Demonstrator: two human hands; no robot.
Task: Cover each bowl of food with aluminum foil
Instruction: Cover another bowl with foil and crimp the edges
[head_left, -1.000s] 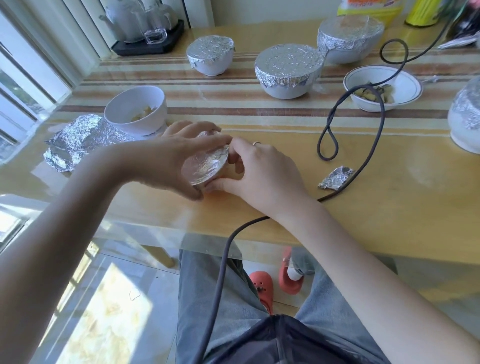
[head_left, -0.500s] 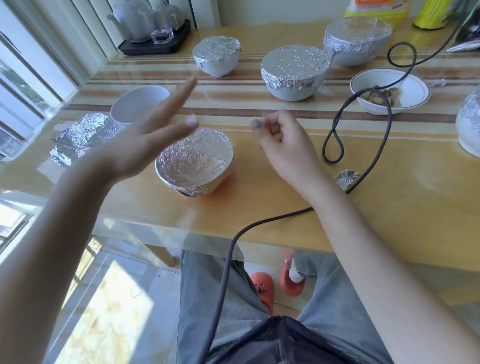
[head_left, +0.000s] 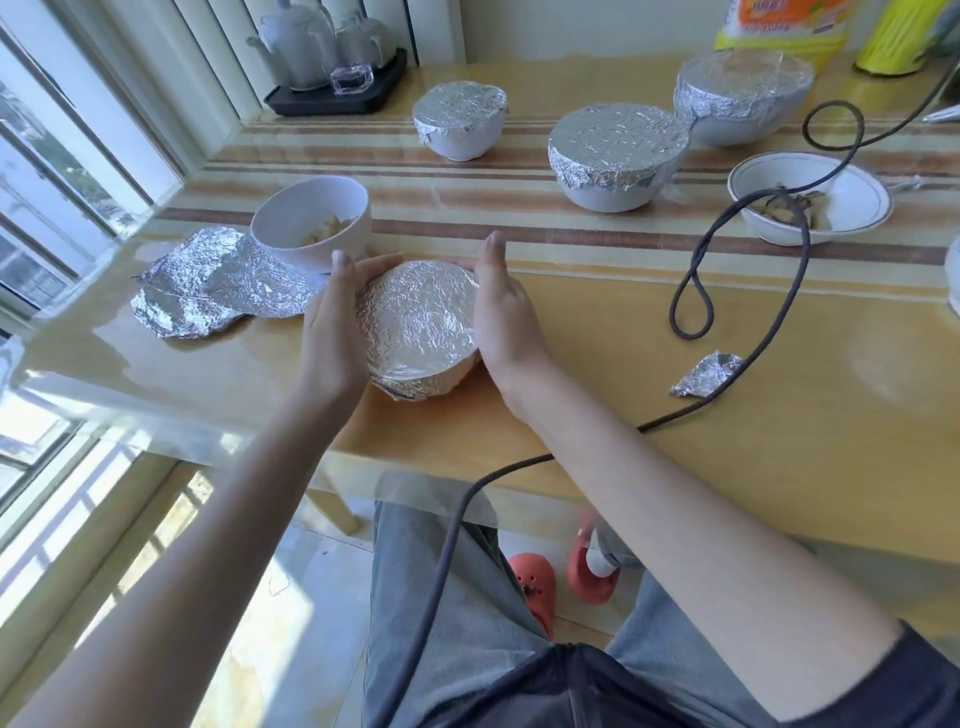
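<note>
**Mia:** What do you see from the head camera?

**Ben:** A person sits at a yellow table (head_left: 649, 364). Right in front of them is a bowl with foil on top (head_left: 421, 325). It tips a little toward the person.

**Mia:** What are the hands doing?

**Ben:** The left hand (head_left: 332, 332) is on the left side of that bowl. The right hand (head_left: 506, 319) is on the right side. Both cup the bowl, with fingers curving round its far rim. They are holding it between them.

**Mia:** Are there more bowls?

**Ben:** Yes. Just behind the left hand is an open white bowl (head_left: 311, 221) with food in it. Beside it, to the left, lies a crinkly foil sheet (head_left: 218, 283), flat on the table. Far back there are three more covered ones: a small foil bowl (head_left: 460, 122), a big foil bowl (head_left: 618, 153) and a back foil bowl (head_left: 743, 98).

**Mia:** Any without foil over there?

**Ben:** A wide dish (head_left: 841, 205) on the right has food and no cover. A dark cable (head_left: 748, 270) loops over it and runs down off the table. A little foil scrap (head_left: 706, 374) lies touching the cable.

**Mia:** What is in the corner?

**Ben:** A black tray (head_left: 337, 98) with a white teapot (head_left: 291, 47).
</note>
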